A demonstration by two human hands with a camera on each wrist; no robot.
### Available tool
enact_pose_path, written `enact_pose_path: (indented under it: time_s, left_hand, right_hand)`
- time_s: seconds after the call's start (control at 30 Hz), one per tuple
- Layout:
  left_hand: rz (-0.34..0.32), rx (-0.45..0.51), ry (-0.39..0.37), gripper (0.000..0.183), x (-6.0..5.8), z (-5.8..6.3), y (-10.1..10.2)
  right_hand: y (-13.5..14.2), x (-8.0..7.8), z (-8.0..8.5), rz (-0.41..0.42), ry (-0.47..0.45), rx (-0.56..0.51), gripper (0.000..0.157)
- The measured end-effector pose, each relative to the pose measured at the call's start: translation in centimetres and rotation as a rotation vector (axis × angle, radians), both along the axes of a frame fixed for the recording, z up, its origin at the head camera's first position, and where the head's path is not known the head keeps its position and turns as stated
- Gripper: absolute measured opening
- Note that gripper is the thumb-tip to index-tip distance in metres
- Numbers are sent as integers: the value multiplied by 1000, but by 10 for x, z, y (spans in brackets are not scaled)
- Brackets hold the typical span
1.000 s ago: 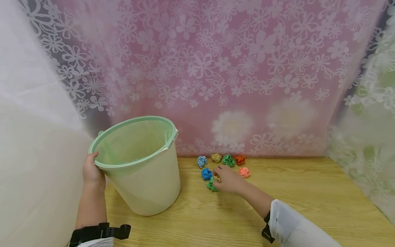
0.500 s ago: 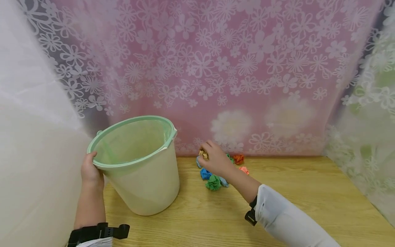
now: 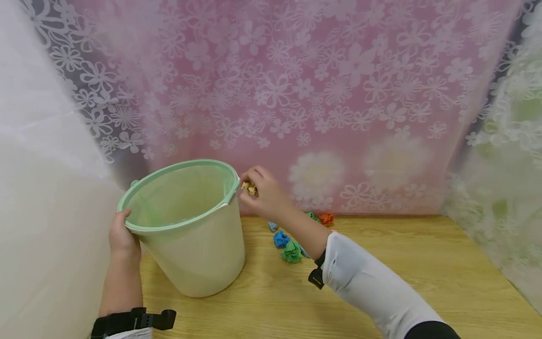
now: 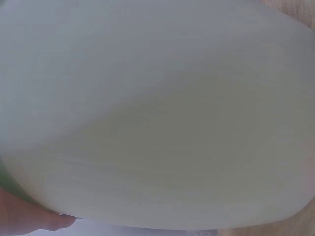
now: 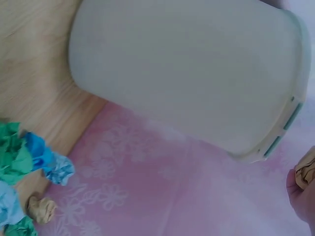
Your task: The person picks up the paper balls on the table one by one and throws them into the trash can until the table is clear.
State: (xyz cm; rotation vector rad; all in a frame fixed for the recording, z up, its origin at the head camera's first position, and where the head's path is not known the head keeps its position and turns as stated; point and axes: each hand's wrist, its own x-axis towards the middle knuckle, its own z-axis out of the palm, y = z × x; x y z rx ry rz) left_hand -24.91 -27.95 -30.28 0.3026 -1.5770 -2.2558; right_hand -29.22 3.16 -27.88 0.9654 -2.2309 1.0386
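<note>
A cream waste bin (image 3: 203,254) with a pale green rim stands on the left of the wooden table; no contents show in the visible part of its inside. My left hand (image 3: 123,238) grips its left rim, thumb over the edge; the other fingers are hidden behind the wall. In the left wrist view the bin's wall (image 4: 187,123) fills most of the picture. With my right hand (image 3: 268,195) I pinch a crumpled tan paper ball (image 3: 250,188), just outside the right side of the rim at about rim height. That paper ball (image 5: 306,169) also shows at the right wrist view's edge.
Several crumpled paper balls lie on the table right of the bin: blue (image 3: 281,239), green (image 3: 291,253), light blue (image 3: 273,226) and orange-red (image 3: 326,219), some partly behind my right forearm. Another tan ball (image 5: 42,209) shows in the right wrist view. A pink flowered curtain (image 3: 305,94) hangs behind.
My right hand has lifted the tan paper ball from the group and carried it left and up to the bin's rim. My left hand keeps its grip on the bin.
</note>
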Motion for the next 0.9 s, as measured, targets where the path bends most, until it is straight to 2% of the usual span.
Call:
enact_pose_path:
  time_s: [0.13,0.27,0.63,0.8,0.9]
  left_hand:
    - [17,25,7,55,2,1,-1]
    - [4,19,18,54,1,2,0]
    - [-4,42,24,54,-1,-2,0]
    - [0,35,22,54,-1,-1,1]
    - [1,39,12,54,-1,0,1]
  right_hand:
    - [-16,-1,15,36,-54,-35,19]
    - [-29,-3,24,61,-94,-63,22]
    - [-57,-3,20,69,-117,-66,35]
    - [-68,-2,21,110,-110,-24,36]
    - [-72,-1,21,109,-89,36,38]
